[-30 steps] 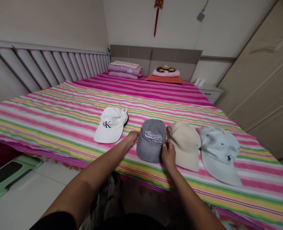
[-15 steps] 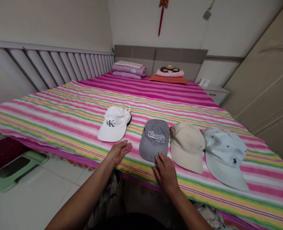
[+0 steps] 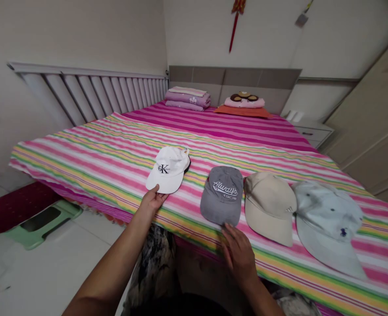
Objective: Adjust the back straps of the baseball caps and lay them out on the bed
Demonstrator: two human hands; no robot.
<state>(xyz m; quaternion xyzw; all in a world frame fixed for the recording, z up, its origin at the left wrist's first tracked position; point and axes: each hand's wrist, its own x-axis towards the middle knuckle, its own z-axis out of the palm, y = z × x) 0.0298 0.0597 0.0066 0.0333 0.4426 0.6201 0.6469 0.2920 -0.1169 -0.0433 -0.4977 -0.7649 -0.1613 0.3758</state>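
A white baseball cap (image 3: pixel 168 173) with black letters on its front lies on the striped bedspread. My left hand (image 3: pixel 152 202) pinches its brim, thumb on top and fingers beneath. To its right is a grey cap (image 3: pixel 220 197) with white lettering, brim toward me. My right hand (image 3: pixel 241 254) is at the front edge of that brim, fingers extended and apart, holding nothing; whether a fingertip touches the brim I cannot tell. Farther right lie a beige cap (image 3: pixel 268 208) and a pale blue cap (image 3: pixel 328 224) with a small dark logo, side by side.
The bed has a striped bedspread (image 3: pixel 98 153) and a grey headboard (image 3: pixel 256 79). Folded purple bedding (image 3: pixel 187 100) and a pink-and-orange stack (image 3: pixel 244 105) lie at the far end. A white slatted rail (image 3: pixel 108 94) runs along the left. On the floor stands a green stool (image 3: pixel 39 237).
My left hand has reached to the white cap and taken hold of its brim. My right hand has drawn slightly back off the grey cap's brim. The view has shifted left.
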